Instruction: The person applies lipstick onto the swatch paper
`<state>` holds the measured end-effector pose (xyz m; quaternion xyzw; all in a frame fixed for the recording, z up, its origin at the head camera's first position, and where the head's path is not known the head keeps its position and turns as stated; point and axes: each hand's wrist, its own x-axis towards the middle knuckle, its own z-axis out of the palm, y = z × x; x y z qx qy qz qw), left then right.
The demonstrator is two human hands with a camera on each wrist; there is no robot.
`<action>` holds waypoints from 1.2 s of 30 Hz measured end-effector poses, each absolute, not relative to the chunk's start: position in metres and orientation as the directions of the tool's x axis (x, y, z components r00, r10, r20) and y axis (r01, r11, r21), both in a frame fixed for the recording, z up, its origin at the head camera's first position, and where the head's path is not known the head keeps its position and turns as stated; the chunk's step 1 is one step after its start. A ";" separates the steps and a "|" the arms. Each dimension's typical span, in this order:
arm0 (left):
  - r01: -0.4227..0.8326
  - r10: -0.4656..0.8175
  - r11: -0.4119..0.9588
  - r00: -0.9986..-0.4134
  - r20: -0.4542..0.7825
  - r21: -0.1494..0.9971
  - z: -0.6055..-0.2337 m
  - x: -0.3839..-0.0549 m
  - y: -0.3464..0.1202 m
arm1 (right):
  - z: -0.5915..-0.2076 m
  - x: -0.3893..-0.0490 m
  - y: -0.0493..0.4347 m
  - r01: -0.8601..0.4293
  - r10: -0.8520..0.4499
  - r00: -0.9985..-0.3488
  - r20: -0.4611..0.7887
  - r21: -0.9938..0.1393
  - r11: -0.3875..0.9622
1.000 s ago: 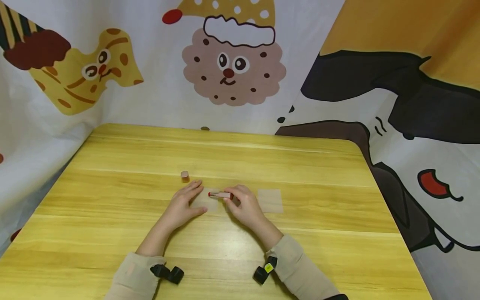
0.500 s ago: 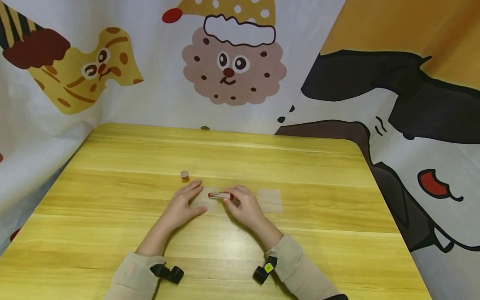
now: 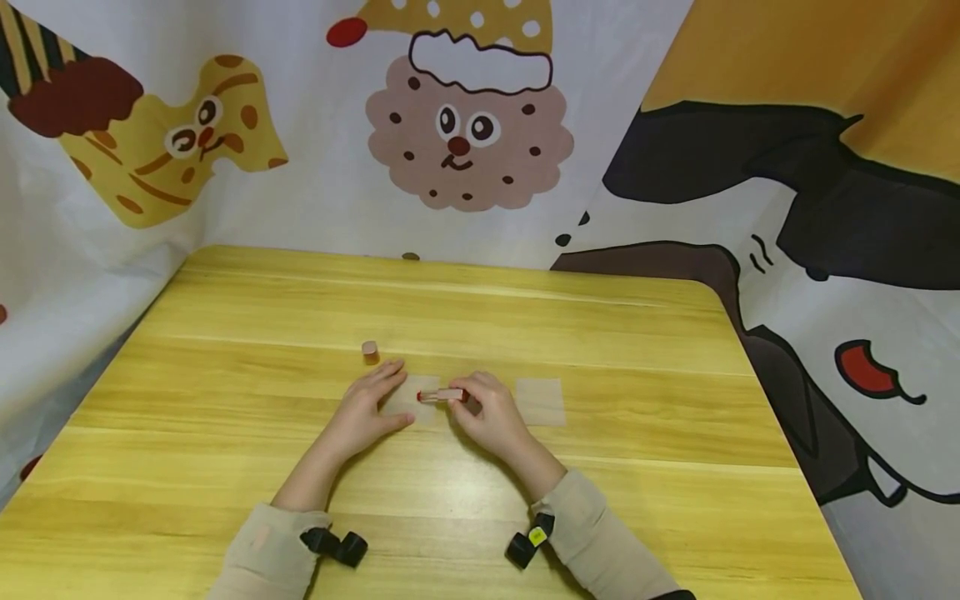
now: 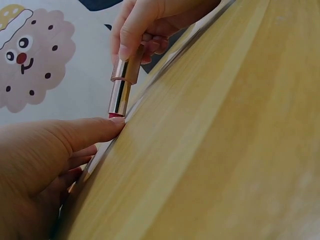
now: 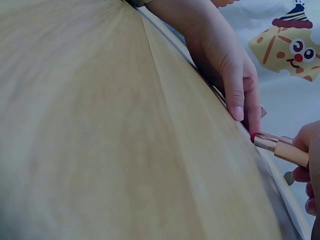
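My right hand (image 3: 491,414) pinches a lipstick (image 3: 442,395) between thumb and fingers, its red tip pointing left over a thin pale square sheet (image 3: 422,410). In the right wrist view the red tip of the lipstick (image 5: 267,141) is down at the sheet; whether it touches cannot be made out. My left hand (image 3: 370,414) lies on the sheet's left side, thumb and fingers stretched out, pressing it to the table. The left wrist view has the metallic tube of the lipstick (image 4: 121,87) rising above the left thumb. Part of the sheet is hidden under the hands.
The lipstick's cap (image 3: 370,352) stands on the wooden table (image 3: 480,317) just beyond the left fingertips. A second pale square sheet (image 3: 540,402) lies to the right of the right hand. A printed curtain (image 3: 300,208) hangs behind the table.
The lipstick's tip has moved slightly toward me over the sheet, and the right fingers shifted with it. The left hand, cap and second sheet stay where they were.
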<state>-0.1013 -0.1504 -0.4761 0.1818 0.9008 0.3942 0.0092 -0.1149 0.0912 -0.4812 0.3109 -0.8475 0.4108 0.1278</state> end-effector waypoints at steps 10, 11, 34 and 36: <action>0.308 0.330 0.625 -0.937 0.114 0.717 -0.474 -0.101 -0.150 | -0.480 -0.114 0.091 -0.615 -0.421 -0.786 0.452 -0.643 0.456; 0.308 0.330 0.624 -0.937 0.115 0.718 -0.474 -0.101 -0.150 | -0.480 -0.114 0.091 -0.615 -0.422 -0.785 0.453 -0.644 0.455; 0.320 0.335 0.627 -0.934 0.124 0.710 -0.475 -0.101 -0.151 | -0.478 -0.110 0.091 -0.465 -0.267 -0.880 0.394 -0.832 0.302; 0.318 0.335 0.629 -0.934 0.121 0.710 -0.476 -0.102 -0.151 | -0.476 -0.109 0.091 -0.457 -0.257 -0.883 0.392 -0.841 0.288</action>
